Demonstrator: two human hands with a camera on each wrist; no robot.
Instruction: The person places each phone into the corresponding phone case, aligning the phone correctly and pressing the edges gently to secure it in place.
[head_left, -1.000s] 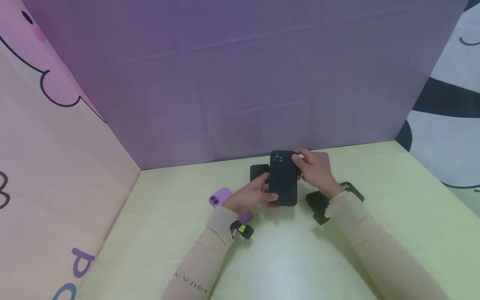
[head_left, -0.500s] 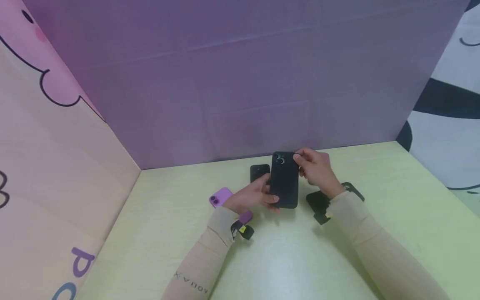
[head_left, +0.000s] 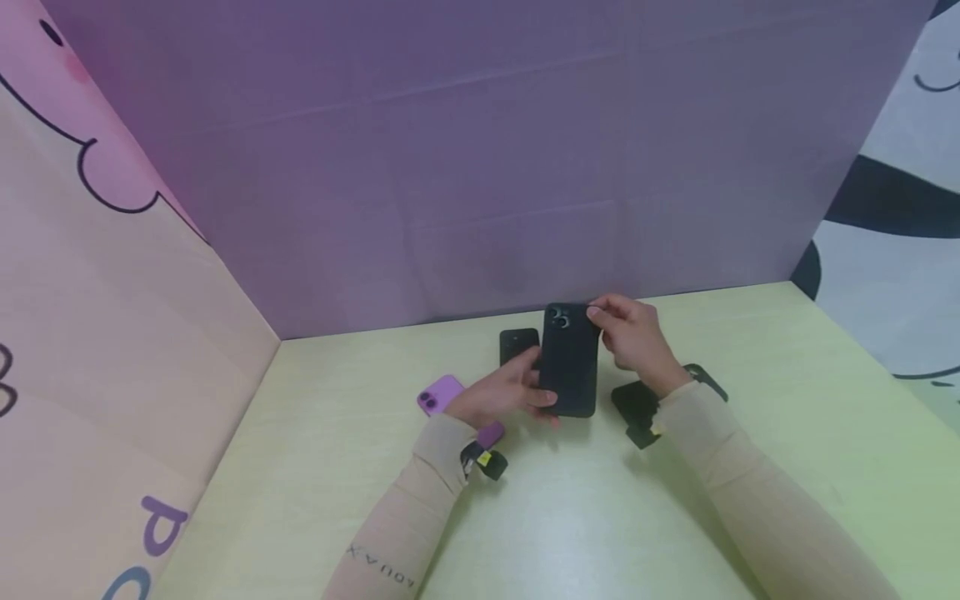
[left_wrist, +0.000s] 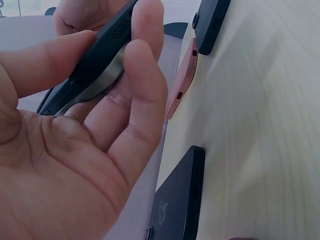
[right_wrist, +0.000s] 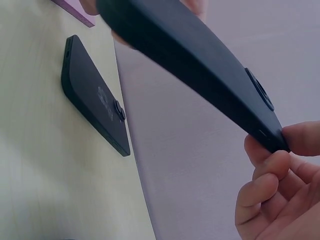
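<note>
I see both hands lifted just above the counter [head_left: 600, 517], sharing one black cased phone [head_left: 570, 360] near the purple back wall [head_left: 480, 167]. My left hand [head_left: 501, 390] curls its fingers and thumb round the lower end; the left wrist view shows a silvery edge sitting inside the dark shell there. My right hand [head_left: 633, 342] pinches the top corner beside the camera lenses. As I judge it, the case looks nearly seated, with the last edges left to press home. Lying on the counter: a second black phone [head_left: 519, 343] just behind, a purple phone [head_left: 442, 392] under my left wrist, and a pink phone [left_wrist: 181, 82] beside the wall.
</note>
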